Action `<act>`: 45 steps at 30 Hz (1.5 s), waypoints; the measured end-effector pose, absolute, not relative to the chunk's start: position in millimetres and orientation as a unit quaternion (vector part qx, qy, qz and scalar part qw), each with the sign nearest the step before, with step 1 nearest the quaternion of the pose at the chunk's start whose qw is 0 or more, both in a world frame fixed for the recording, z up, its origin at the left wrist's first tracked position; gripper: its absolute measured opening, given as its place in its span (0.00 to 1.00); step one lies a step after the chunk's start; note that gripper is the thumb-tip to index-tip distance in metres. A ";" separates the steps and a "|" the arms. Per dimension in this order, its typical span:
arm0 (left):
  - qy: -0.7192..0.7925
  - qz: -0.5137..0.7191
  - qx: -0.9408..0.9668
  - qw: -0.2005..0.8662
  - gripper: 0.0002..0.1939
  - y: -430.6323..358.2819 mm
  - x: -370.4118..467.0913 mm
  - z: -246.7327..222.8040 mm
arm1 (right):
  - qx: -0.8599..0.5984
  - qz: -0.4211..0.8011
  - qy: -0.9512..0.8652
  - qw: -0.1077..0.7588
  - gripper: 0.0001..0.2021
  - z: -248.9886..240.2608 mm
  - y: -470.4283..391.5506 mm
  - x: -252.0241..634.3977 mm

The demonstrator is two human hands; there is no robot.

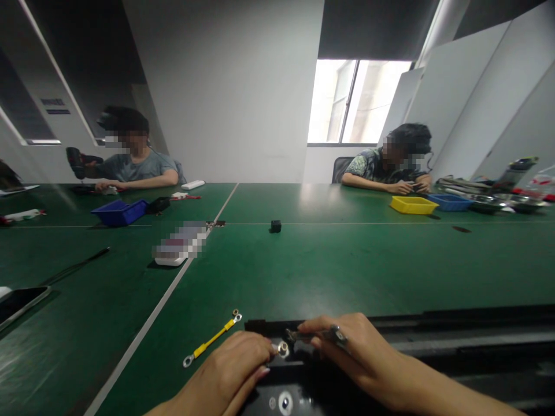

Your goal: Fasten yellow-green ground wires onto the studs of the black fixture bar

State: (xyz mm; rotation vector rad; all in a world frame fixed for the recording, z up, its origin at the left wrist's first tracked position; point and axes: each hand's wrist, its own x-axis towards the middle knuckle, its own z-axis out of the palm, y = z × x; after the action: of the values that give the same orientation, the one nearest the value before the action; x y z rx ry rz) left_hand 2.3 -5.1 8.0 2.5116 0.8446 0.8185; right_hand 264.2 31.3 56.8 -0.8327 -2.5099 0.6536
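Observation:
A long black metal frame (pixel 299 378) lies at the table's front edge, with a bolt (pixel 285 403) near me. My left hand (pixel 236 367) is closed, fingertips pinched on a silver ring terminal (pixel 276 349). A brass-coloured nut (pixel 284 347) sits at the ring. My right hand (pixel 362 352) grips a slim silver wrench (pixel 323 334), its head just beside the nut; whether they touch I cannot tell. Left of the frame lies a short yellow cable (pixel 212 340) with a ring terminal at each end. A small nut (pixel 235 312) is by its far end.
A white device (pixel 182 242) and a small black cube (pixel 276 226) stand on the green table (pixel 347 266). Farther back are blue (pixel 120 213) and yellow (pixel 413 205) bins. Two people sit opposite, one with a power drill (pixel 77 163). A phone (pixel 21 303) lies left.

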 end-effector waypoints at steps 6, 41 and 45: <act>0.295 0.286 0.893 0.185 0.12 -4.4 2.5 9.5 | -0.282 0.225 -0.908 0.213 0.12 52.2 34.1 265.0; 0.295 0.288 0.889 0.199 0.12 -5.6 2.7 10.8 | -0.312 0.333 -0.866 0.206 0.14 59.3 34.9 261.9; 0.297 0.286 0.890 0.198 0.12 -5.1 2.5 12.3 | -0.320 0.352 -0.856 0.202 0.15 61.2 33.7 261.6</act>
State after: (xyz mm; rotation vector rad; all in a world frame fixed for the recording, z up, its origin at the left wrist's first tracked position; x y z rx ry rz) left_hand 2.5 -5.1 12.3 2.4895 0.8305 0.7991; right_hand 261.6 33.7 61.2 -0.8938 -2.3911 0.9819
